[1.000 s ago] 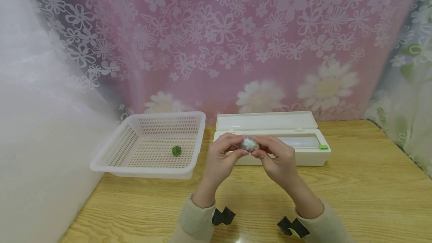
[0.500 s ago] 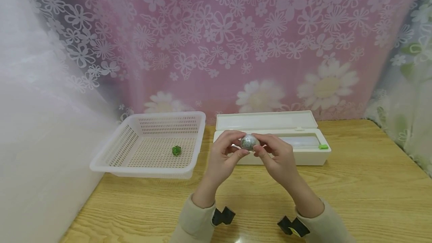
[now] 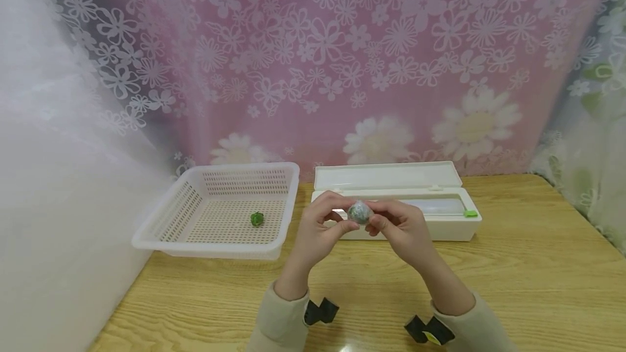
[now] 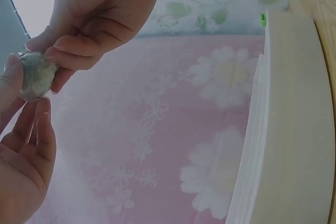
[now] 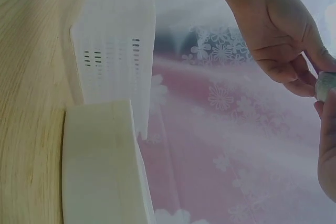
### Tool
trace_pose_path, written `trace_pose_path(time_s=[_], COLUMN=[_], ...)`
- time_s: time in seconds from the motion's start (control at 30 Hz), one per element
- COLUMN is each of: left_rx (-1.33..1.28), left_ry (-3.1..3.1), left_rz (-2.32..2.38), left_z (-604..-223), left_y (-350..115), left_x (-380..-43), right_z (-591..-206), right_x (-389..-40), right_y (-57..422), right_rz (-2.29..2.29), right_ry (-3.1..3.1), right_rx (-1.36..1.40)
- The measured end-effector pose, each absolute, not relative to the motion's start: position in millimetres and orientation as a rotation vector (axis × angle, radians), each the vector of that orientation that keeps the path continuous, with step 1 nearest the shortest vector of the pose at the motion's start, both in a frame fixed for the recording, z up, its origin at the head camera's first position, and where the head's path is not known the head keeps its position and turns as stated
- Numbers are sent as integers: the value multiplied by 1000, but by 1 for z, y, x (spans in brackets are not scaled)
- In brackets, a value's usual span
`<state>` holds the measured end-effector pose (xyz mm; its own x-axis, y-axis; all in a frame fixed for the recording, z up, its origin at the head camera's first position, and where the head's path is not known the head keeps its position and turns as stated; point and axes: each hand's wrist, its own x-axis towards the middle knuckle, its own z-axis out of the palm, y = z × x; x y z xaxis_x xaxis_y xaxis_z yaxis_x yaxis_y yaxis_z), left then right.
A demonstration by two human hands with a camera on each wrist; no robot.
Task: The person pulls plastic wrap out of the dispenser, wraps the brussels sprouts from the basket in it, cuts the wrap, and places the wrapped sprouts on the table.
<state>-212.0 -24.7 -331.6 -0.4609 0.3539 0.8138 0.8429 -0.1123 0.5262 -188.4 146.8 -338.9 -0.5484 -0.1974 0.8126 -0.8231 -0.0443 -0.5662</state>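
Note:
A small greenish ball wrapped in shiny clear film [image 3: 360, 213] is held up between both hands in the head view, in front of the white box. My left hand [image 3: 315, 232] pinches its left side between thumb and fingers. From the other side, my right hand [image 3: 407, 232] grips it with thumb and curled fingers. In the left wrist view the wrapped ball [image 4: 38, 76] looks crinkled, and what lies inside is unclear. Only part of the wrapped ball [image 5: 326, 85] shows at the edge of the right wrist view.
Behind the hands stands a long white cling film box [image 3: 455, 228], its lid [image 3: 386, 176] raised, with a film roll [image 3: 437, 206] and a green slider [image 3: 470, 213]. At left, a white plastic basket [image 3: 215, 249] contains a small green vegetable [image 3: 256, 219]. A floral curtain [image 3: 313, 69] hangs behind the wooden table [image 3: 538, 276].
The wrapped ball has turned slightly between the fingers, showing a different side. My right fingers have shifted and curled in more. Basket and box stay put.

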Motion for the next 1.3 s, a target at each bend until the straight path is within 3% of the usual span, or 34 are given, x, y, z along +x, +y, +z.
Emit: trace_pose_path(time_s=[0.8, 1.3], left_rx=[-1148, -1029], left_ry=[-1697, -1680], left_rz=[-2068, -2031], left_z=[-337, -338], left_y=[-17, -12], left_x=[-214, -213], right_z=[-338, -338], right_x=[-191, -188], right_y=[141, 135], right_rz=[1673, 1659], right_ry=[-1668, -1734], right_rx=[894, 799])
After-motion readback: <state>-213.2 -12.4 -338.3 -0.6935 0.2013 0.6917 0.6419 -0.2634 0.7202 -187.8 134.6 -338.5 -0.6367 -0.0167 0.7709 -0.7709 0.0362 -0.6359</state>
